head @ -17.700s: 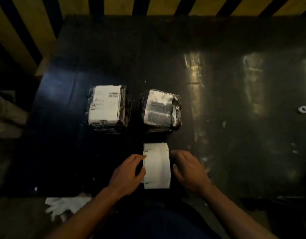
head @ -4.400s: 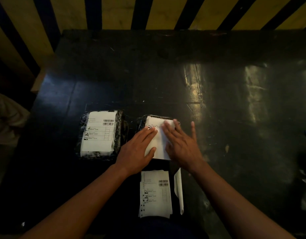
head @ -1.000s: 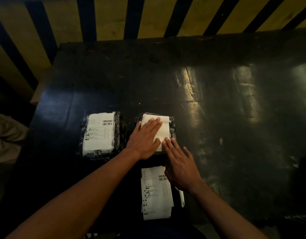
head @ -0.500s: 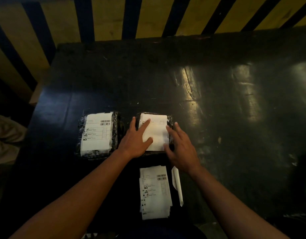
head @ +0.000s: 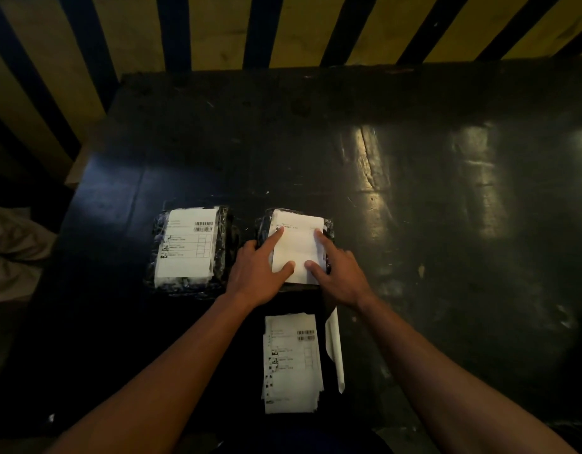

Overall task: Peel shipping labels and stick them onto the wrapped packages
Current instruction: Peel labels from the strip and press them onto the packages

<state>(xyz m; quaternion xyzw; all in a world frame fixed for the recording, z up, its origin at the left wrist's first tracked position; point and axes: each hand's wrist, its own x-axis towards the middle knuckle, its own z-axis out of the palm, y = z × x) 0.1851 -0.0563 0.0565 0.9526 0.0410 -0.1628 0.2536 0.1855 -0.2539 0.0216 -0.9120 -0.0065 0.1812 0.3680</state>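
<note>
Two packages wrapped in dark plastic lie side by side on the black table (head: 414, 191). The left package (head: 224, 250) carries a white shipping label (head: 188, 247) with barcodes. On the right package (head: 329, 227) lies another white label (head: 297, 247). My left hand (head: 255, 273) presses that label's left side with straight fingers. My right hand (head: 340, 273) presses its right side the same way. Nearer to me lies a stack of unpeeled labels (head: 291, 362), with a strip of white backing paper (head: 335, 348) beside it on the right.
A yellow and black striped wall (head: 217, 27) stands behind the table's far edge. Pale cloth (head: 11, 250) lies off the table's left side. The table's right half shows only glare and scuffs.
Both hands have shifted on the right package's label: the right hand moved up from the lower edge onto the label's right side, and the left hand slid toward its left side.
</note>
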